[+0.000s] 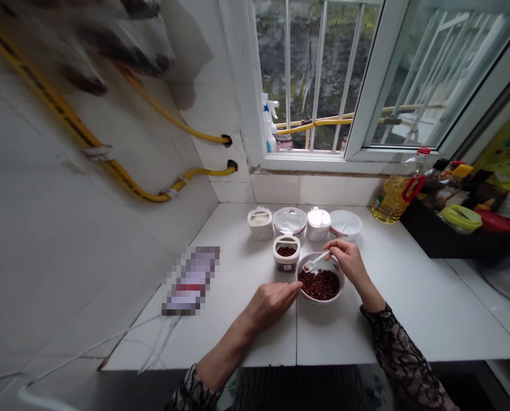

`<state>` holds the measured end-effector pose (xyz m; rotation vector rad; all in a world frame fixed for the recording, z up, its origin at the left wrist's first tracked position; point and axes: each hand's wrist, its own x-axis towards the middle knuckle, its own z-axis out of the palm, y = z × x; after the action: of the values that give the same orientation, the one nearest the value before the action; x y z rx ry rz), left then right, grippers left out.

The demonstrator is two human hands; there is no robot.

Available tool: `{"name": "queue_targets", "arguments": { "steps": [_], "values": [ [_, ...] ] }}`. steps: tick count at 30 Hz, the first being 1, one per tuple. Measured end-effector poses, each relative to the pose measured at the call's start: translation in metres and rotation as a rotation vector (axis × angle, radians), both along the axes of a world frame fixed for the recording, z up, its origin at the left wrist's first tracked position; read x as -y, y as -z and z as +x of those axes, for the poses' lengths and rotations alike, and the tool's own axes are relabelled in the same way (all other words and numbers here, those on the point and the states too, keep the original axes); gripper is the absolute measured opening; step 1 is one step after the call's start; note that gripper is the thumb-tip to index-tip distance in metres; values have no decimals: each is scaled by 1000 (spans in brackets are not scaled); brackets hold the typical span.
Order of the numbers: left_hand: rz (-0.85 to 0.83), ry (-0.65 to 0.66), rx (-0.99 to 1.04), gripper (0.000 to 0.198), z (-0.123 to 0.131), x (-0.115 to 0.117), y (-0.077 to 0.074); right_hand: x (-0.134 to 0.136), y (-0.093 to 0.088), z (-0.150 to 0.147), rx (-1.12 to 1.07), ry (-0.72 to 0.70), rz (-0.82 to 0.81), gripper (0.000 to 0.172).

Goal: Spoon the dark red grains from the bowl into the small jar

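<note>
A small bowl (339, 285) full of dark red peppercorns sits on the white counter in front of me. My left hand (271, 301) rests against the bowl's left rim, fingers curled on it. My right hand (347, 260) pinches a small white spoon (312, 263) whose scoop hangs over the bowl's far edge. Just behind the bowl stands an open white jar (286, 252) with the same dark red spice inside.
Behind stand a lidded white jar (260, 222), a clear lid (290, 220), another white jar (318, 223) and an empty white bowl (345, 224). An oil bottle (392, 197) and a black tray of condiments (434, 237) stand at right. A packet (191, 281) and cable lie at left.
</note>
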<state>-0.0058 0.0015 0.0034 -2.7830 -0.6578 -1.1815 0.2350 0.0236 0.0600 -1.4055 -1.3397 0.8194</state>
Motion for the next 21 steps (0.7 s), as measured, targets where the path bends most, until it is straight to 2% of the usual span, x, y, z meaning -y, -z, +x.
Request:
{"name": "queue_targets", "arguments": {
  "steps": [3,6,8,10,13,18,21],
  "values": [
    [6,-3,0,25,1,0,-1,-3,-2,0,-65,7,27,19],
    [14,-10,-7,25,2,0,-4,-3,-4,-9,-12,49,197,23],
    [18,-11,-13,25,2,1,-6,-1,-6,-20,118,44,352,22],
    [21,-13,-12,25,2,1,-6,3,-8,-30,302,-37,505,21],
    [21,-17,-4,25,2,1,-6,8,-11,-34,489,-137,639,25],
    [11,-10,-4,23,1,1,-6,10,-13,-10,491,58,609,22],
    [5,-5,-1,22,1,1,-6,9,-9,2,617,61,550,20]
  ]
}}
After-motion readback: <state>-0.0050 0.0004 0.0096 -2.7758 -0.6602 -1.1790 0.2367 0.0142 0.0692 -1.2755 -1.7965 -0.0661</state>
